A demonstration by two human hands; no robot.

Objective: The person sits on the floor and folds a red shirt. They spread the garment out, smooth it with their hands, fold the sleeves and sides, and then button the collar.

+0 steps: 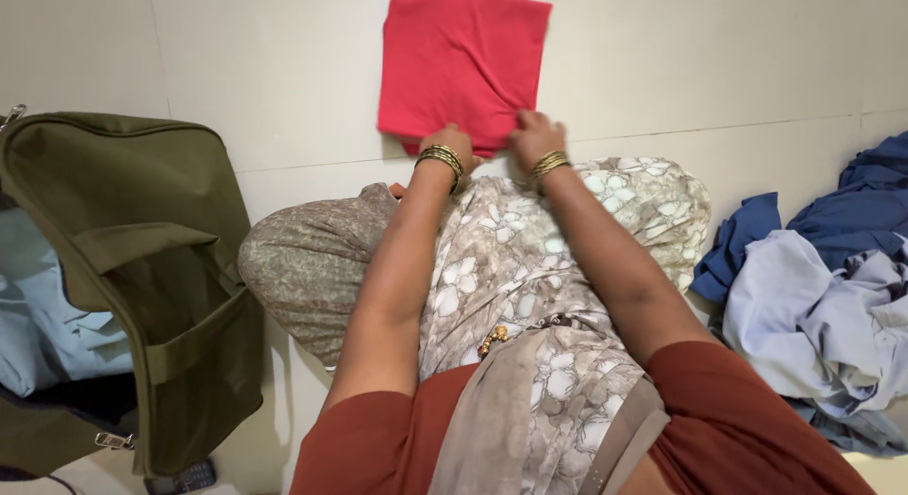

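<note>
The near edge of a folded red cloth [461, 65] is pinched by the left hand [451, 145] and the right hand [535, 134], set close together; fingertips are partly hidden, so the grasp appears firm but is not fully seen. The cloth is laid flat on the pale tiled floor [719, 60], just beyond the knees. An open olive bag [142, 268] is noted at left, a heap of blue clothes [823, 287] at right.
</note>
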